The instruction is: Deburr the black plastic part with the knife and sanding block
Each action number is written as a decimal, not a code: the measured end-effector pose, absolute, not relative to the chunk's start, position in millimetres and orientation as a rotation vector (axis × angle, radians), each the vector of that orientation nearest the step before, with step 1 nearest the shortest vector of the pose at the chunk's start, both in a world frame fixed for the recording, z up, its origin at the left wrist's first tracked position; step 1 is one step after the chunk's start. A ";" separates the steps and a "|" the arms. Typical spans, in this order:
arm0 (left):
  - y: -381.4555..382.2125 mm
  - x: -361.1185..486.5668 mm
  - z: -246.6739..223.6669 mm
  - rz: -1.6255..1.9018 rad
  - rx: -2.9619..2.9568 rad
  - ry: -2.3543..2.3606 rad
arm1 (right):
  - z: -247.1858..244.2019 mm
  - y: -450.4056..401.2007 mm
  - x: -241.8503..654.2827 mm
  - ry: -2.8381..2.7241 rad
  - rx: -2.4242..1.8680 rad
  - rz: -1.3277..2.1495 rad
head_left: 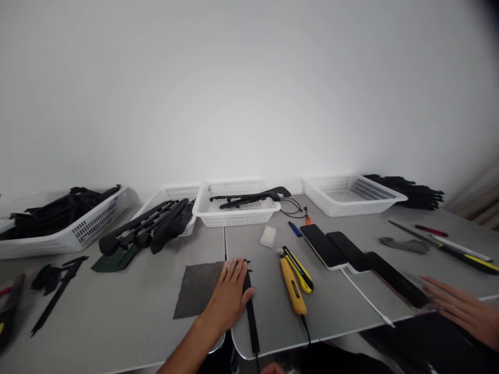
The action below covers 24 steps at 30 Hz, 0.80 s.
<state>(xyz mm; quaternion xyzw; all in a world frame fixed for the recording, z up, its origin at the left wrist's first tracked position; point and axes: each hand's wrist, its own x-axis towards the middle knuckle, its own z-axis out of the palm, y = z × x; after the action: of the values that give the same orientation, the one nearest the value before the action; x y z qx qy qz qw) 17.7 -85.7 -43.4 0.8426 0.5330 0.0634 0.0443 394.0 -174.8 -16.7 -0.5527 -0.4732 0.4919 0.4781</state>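
My left hand (231, 295) lies palm down with its fingers stretched out. It covers the right edge of a dark grey square sheet (195, 291), and its thumb and fingertips touch a long, narrow black plastic part (251, 317). That part runs to the table's front edge. Only a sliver of my right hand (273, 369) shows at the bottom edge, close to the part's lower end; its fingers are hidden. To the right lie a yellow corded tool (293, 288) and a yellow-black box cutter (299, 270).
White baskets (237, 219) with black parts line the wall; another white basket (351, 208) stands right. Phones (323, 246) and a white cable (368, 298) lie to the right. A co-worker's hand (463, 306) is at the right edge. Files (463, 253) lie beyond it.
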 end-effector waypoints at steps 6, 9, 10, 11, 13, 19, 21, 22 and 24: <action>-76.2 13.8 -46.9 0.268 2.601 1.620 | 22.2 -113.2 511.8 -1.088 -1.459 1.008; -75.4 15.7 -43.8 0.234 2.591 1.622 | 15.0 -109.3 530.8 -1.058 -1.496 1.042; -75.5 16.5 -42.2 0.228 2.586 1.625 | 11.4 -110.7 531.6 -1.047 -1.504 1.061; -75.6 17.1 -40.4 0.222 2.581 1.627 | 8.7 -112.5 530.9 -1.042 -1.509 1.082; -75.6 17.6 -37.5 0.209 2.568 1.633 | 7.0 -114.9 527.7 -1.042 -1.490 1.104; -74.5 15.5 -36.6 0.218 2.573 1.594 | 16.5 -109.4 522.1 -1.092 -1.218 1.066; -73.8 15.3 -36.8 0.230 2.584 1.567 | 16.1 -108.0 524.0 -1.113 -1.171 1.078; -73.2 15.1 -36.6 0.231 2.584 1.564 | 15.0 -107.6 525.9 -1.119 -1.163 1.086; -71.3 14.4 -35.5 0.228 2.567 1.583 | 10.6 -107.3 531.5 -1.118 -1.183 1.123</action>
<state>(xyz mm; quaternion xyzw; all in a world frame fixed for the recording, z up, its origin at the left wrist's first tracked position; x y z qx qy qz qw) 14.4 -71.3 -35.5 0.8472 0.5226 0.0752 0.0585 531.5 -107.3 10.6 -0.4997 -0.4723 0.4742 0.5499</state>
